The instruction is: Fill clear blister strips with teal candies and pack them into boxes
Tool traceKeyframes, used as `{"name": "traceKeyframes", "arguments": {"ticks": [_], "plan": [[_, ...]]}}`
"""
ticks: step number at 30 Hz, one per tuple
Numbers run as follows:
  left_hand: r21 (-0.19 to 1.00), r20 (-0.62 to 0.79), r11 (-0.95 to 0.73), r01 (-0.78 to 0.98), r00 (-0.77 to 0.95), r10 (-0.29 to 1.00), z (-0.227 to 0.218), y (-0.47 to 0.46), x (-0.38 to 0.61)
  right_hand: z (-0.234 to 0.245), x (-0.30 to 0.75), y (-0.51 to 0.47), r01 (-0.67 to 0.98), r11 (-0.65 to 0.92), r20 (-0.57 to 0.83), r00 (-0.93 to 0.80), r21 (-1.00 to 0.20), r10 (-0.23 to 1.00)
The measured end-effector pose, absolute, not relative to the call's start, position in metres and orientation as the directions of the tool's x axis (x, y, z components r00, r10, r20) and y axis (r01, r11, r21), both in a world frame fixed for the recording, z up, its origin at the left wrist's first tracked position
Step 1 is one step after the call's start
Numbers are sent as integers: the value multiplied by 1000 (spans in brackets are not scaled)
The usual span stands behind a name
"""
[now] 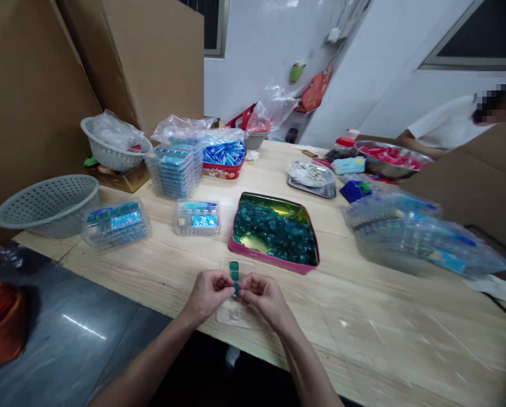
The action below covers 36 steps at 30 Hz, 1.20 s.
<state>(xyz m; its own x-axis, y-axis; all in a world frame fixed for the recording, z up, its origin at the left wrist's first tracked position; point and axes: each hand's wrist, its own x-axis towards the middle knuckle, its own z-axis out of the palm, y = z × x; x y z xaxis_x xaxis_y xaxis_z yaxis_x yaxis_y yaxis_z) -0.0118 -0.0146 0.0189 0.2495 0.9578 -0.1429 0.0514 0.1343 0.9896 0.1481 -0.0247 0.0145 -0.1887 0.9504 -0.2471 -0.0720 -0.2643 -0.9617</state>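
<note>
A clear plastic tray (234, 317) lies on the wooden table at its near edge. Dark green translucent pieces (234, 275) sit in a column in its compartments. Over the tray, my left hand (210, 291) and my right hand (263, 294) meet from both sides, thumbs and fingertips pinched. Between the fingertips is another green piece (236, 289), low in the column; whether both hands grip it is hard to tell. Just beyond my hands stands a pink-rimmed tin (273, 262) with a gold inside, holding many similar green pieces.
Stacked clear trays with blue contents (174, 169) stand back left, with smaller packs (198, 219) nearer. An empty-looking colander (49, 200) sits at the left edge. Bagged trays (414, 237), a metal bowl of red pieces (390, 158) and another person's arm (426, 148) are at right.
</note>
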Motion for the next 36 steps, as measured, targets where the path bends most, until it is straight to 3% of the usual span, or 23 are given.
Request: {"name": "traceKeyframes", "arguments": {"ticks": [6,11,18,21,25,30,33,36], "plan": [[894,-130,20,448,216,968,17,-29,-7,3,141,-42,286,-163,-194,-84,-944,977],[752,44,-206,626,265,963,14,-36,-4,0,140,-46,442,-93,-131,-56,-892,990],[656,141,-401,639,418,897,4,-45,-2,8,148,-49,653,35,-48,-109,-757,993],[649,110,-410,641,454,884,5,-41,-2,28,158,-36,636,127,29,-162,-761,986],[617,60,-446,648,526,848,7,-32,1,58,169,16,637,200,176,-101,-745,979],[639,61,-458,618,552,831,3,-24,3,58,161,94,812,110,-6,-139,-573,990],[689,105,-452,566,540,835,3,-22,-2,46,157,118,808,115,-78,-195,-578,978],[798,91,-336,499,452,887,12,-19,-7,44,164,119,779,124,-67,-208,-615,976]]}}
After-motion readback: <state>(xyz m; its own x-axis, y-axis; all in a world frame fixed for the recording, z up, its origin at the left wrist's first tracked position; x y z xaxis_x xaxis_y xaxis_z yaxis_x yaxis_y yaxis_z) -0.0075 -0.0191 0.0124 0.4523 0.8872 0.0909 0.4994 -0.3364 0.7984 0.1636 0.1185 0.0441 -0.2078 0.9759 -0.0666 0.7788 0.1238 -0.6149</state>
